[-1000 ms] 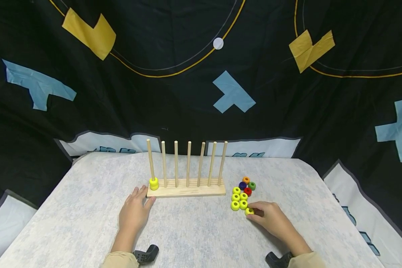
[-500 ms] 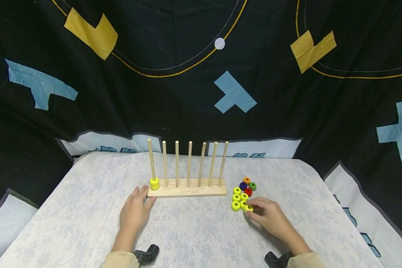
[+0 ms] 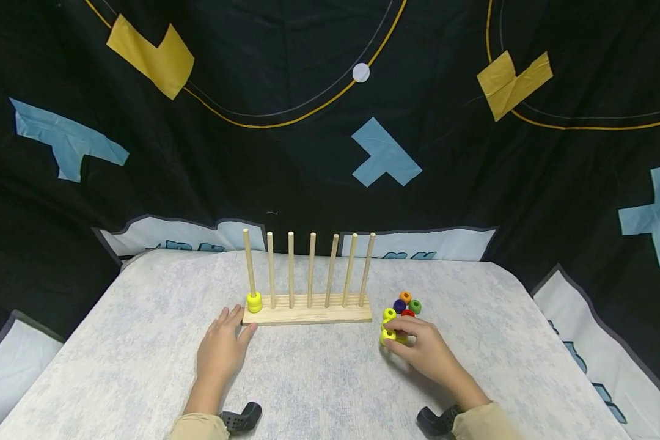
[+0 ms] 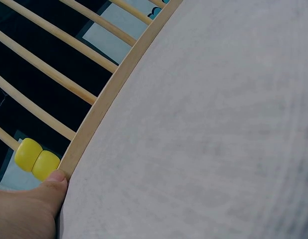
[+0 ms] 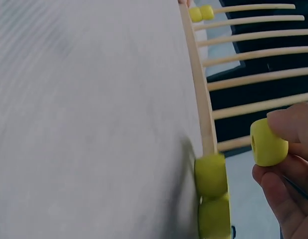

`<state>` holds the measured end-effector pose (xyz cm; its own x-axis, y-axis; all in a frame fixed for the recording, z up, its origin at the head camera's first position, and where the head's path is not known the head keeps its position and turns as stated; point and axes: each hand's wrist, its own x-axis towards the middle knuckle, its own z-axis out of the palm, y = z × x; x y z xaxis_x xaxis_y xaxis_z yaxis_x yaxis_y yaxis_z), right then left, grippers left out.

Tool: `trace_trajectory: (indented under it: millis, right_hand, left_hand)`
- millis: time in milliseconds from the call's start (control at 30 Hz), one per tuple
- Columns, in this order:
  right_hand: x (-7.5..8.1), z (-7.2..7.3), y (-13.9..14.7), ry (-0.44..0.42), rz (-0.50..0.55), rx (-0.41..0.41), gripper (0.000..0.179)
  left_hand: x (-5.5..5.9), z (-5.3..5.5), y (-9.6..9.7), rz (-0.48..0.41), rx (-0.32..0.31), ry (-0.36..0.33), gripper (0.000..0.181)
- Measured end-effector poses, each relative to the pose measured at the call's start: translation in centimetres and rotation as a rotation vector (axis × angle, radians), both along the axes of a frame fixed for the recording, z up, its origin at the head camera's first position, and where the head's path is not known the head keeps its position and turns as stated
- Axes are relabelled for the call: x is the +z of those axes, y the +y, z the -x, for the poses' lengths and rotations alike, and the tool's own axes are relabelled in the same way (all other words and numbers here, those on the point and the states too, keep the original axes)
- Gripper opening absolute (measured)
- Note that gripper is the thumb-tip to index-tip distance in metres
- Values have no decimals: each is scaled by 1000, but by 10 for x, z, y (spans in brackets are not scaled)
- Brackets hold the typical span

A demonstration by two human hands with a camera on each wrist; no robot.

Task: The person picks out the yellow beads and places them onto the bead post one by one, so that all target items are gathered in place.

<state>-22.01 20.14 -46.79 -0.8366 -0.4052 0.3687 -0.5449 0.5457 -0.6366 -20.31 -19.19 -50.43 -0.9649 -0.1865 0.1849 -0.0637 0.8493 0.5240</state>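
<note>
My left hand [image 3: 220, 351] holds the left end of a wooden peg rack [image 3: 308, 314], thumb at its front edge and fingers by its end. Two yellow beads [image 3: 254, 302] sit stacked on the leftmost peg; the other pegs are bare. Between thumb and fingertips, my right hand [image 3: 426, 351] pinches a yellow bead [image 5: 269, 143], lifted above the other yellow beads [image 5: 212, 175] on the table. In the head view that hand partly covers the yellow beads beneath it. The left wrist view shows the left thumb [image 4: 55, 181] pressed against the base.
Behind the yellow beads lie an orange bead [image 3: 405, 296], a dark blue bead [image 3: 399, 306], a green bead [image 3: 415, 307] and a partly hidden red bead [image 3: 408, 313]. A pale cloth covers the table [image 3: 319, 379]. A black patterned curtain [image 3: 286, 171] hangs behind it.
My right hand has lifted the yellow bead from the near right of the group and carried it left over the others. The left hand stays at the rack.
</note>
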Motion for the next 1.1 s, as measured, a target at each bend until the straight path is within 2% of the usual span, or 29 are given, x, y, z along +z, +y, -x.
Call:
trace_trajectory:
  millis: [133,267,600,967,1100]
  right_hand:
    - [2,3,-9,14,2,46,28]
    - [5,6,-20,-16,8,74,30]
    - [17,14,-50,-36,25,92,31]
    - [36,24,-88,-72,55,109,30]
    - [44,28,-102,-46,63,114,30]
  left_hand:
    - [1,0,1,1,-1,-5,60]
    - [2,0,1,0,-2,-12,59]
    - [2,0,1,5,-5,-8,59]
    - [2,-1,1,-4,1,-13,59]
    - [2,0,1,-6,2,-12,59]
